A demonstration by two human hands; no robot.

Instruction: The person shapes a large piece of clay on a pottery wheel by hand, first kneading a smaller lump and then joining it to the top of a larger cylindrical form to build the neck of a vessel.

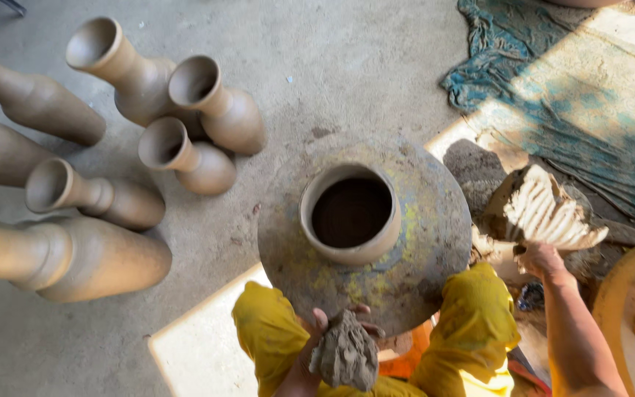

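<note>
A round metal wheel disc (pixel 420 257) sits between my knees in yellow trousers. A short open clay cylinder (pixel 317 220) stands upright at its centre. My left hand (pixel 310 345) is shut on a grey lump of wet clay (pixel 347 356) at the disc's near edge. My right hand (pixel 542 257) reaches out to the right and touches a larger mass of clay (pixel 549 213) scored with finger grooves; the fingers are hidden against it.
Several unfired clay vases (pixel 200 110) stand and lie on the concrete floor at the left. A teal cloth (pixel 589 103) covers the ground at the upper right. A yellow basin rim (pixel 619 294) is at the right edge.
</note>
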